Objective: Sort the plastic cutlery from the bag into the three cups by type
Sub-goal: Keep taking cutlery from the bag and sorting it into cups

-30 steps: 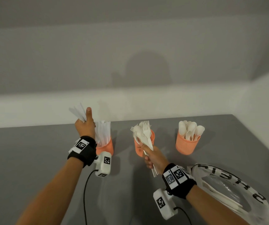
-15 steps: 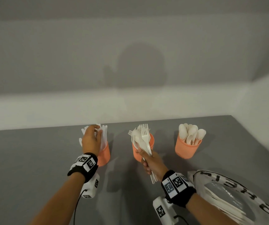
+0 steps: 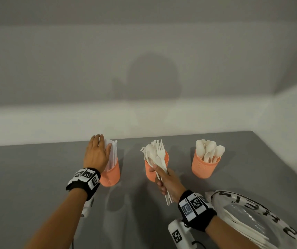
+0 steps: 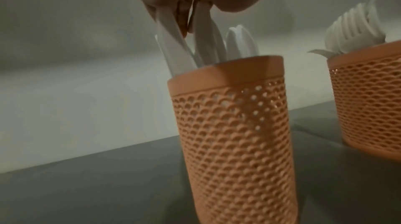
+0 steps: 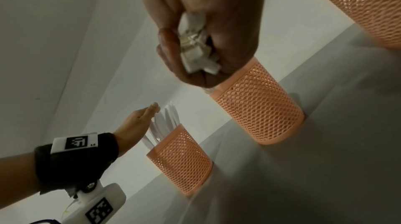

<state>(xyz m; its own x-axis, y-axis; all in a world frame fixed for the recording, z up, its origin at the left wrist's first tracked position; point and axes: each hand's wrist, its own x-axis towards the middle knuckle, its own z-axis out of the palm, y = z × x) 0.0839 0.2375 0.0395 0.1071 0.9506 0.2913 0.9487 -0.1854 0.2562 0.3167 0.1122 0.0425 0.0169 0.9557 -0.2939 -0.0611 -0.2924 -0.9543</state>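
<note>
1. Our right hand (image 3: 167, 180) clamps its grip round white plastic forks (image 3: 159, 155) before the middle orange mesh cup (image 3: 162, 165).
2. Our left hand (image 3: 96, 153) lies flat, fingers straight, against white plastic knives (image 3: 112, 155) in the left orange mesh cup (image 3: 110, 177) near the counter's (image 3: 36, 168) far edge.

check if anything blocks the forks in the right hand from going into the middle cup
No separate obstacle shows. The right hand grips a bundle of forks just in front of the middle cup. That cup already holds forks, so its mouth is crowded. The left hand is away at the knife cup.
</note>
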